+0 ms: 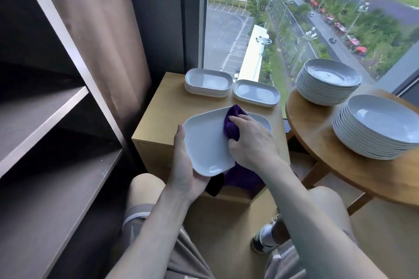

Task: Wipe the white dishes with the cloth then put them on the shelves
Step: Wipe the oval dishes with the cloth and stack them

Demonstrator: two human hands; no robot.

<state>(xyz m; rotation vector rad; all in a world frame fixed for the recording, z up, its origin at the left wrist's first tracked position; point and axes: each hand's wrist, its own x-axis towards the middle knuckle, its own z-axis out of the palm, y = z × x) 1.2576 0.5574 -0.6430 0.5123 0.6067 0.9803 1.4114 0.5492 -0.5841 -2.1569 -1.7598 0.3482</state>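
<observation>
Dish (pixel 208 142): held just above the wooden box (pixel 163 115) in left hand (pixel 186 165) curled round its edge. Cloth (pixel 230 127) squeezed in right hand (pixel 254 142), pressed on top. Hold steady, rub every corner, then flip.

A tall window (pixel 294 18) overlooks a road (pixel 322 27) and car park (pixel 222 29) in daylight. Left of it hangs a brown curtain (pixel 95 36), then dark shelves (pixel 45 108). A square wooden cabinet (pixel 163 106) stands beside a round tabletop (pixel 317 138) on tan floor (pixel 385 233).
</observation>
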